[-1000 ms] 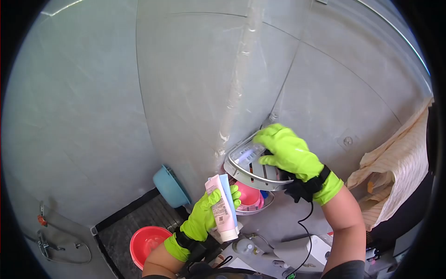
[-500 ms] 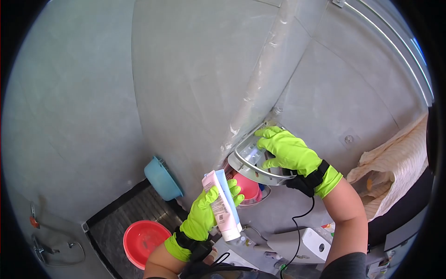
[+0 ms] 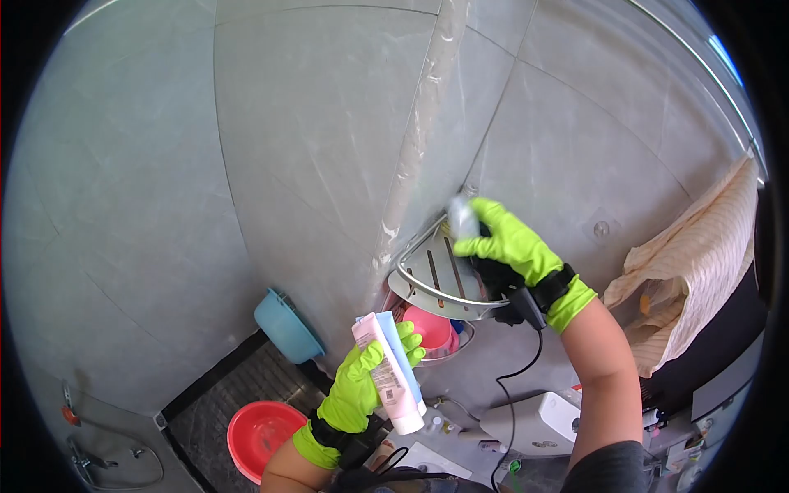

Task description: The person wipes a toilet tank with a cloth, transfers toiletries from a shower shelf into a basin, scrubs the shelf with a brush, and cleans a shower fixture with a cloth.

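My left hand (image 3: 353, 388) clamps a pink tube (image 3: 385, 374) and blue tube (image 3: 401, 353); my right hand (image 3: 516, 248) grips a blurred pale container (image 3: 462, 218), shelf (image 3: 420, 279) below its fingers — a lift, I judge, needing steadiness.

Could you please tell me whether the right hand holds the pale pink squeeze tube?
No, the green-gloved left hand holds the pale pink squeeze tube.

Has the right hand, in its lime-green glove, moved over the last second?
Yes. Judged against the grey, slotted metal corner shelf, the right hand has shifted toward the shelf's back corner, upward in the view.
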`<state>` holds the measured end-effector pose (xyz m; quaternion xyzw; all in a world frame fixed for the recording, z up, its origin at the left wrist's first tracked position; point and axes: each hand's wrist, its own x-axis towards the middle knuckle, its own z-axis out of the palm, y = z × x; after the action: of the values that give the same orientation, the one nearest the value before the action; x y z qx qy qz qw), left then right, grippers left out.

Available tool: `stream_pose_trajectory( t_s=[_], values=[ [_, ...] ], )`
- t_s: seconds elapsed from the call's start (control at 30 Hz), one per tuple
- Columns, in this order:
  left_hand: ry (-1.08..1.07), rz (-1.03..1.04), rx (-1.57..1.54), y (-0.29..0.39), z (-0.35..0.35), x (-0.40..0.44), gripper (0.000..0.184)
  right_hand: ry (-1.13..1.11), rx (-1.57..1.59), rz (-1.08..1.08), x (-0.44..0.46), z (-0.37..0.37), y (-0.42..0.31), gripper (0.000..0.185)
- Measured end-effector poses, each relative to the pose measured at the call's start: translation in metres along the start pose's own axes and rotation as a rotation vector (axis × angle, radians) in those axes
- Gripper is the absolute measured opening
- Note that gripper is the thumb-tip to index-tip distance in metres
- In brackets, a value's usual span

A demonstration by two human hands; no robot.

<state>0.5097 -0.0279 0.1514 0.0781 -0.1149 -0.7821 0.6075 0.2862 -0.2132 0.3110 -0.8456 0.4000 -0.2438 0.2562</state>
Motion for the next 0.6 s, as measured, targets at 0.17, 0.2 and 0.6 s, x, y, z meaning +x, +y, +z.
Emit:
stream_pose_trajectory(
  t_s=[0.17, 0.2, 0.6],
  values=[
    [-0.166, 0.262, 0.340, 0.005, 0.035, -0.016, 0.079, 0.141, 0.553, 0.139, -0.046, -0.003, -0.075, 0.069],
    [-0.219, 0.305, 0.407, 0.001, 0.031, -0.014, 0.086, 0.144, 0.512, 0.085, -0.056, 0.010, -0.090, 0.079],
    [-0.252, 0.021, 0.309, -0.041, 0.024, -0.028, 0.045, 0.021, 0.125, -0.094, -0.100, 0.077, -0.071, 0.031]
  ],
)
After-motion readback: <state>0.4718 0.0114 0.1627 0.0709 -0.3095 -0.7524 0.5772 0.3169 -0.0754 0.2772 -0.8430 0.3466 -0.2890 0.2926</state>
